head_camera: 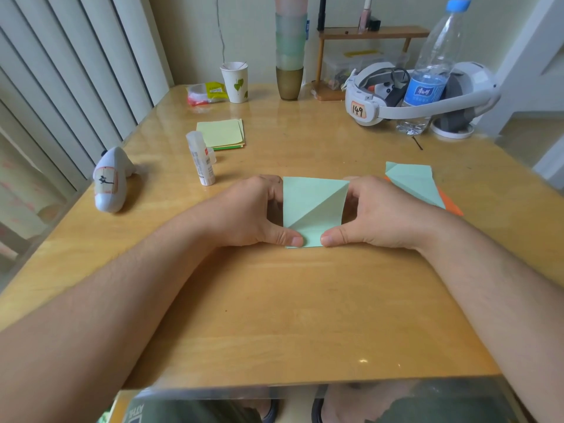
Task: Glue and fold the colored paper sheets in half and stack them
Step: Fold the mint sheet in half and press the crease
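A pale green paper sheet (311,209) with a diagonal crease is at the table's middle, its far half curled up and over. My left hand (256,212) grips its left side, thumb pressing the near left corner. My right hand (372,212) grips the right side, thumb on the near right corner. To the right lies a stack of folded sheets (415,184), pale green on top of orange. A pile of unfolded yellow and green sheets (221,134) lies at the far left. A white glue stick (201,158) stands upright beside that pile.
A white controller (111,180) lies at the left edge. At the back stand a paper cup (235,82), a tall stack of cups (290,50), a headset (421,96), a water bottle (433,68) and a small wooden shelf (366,35).
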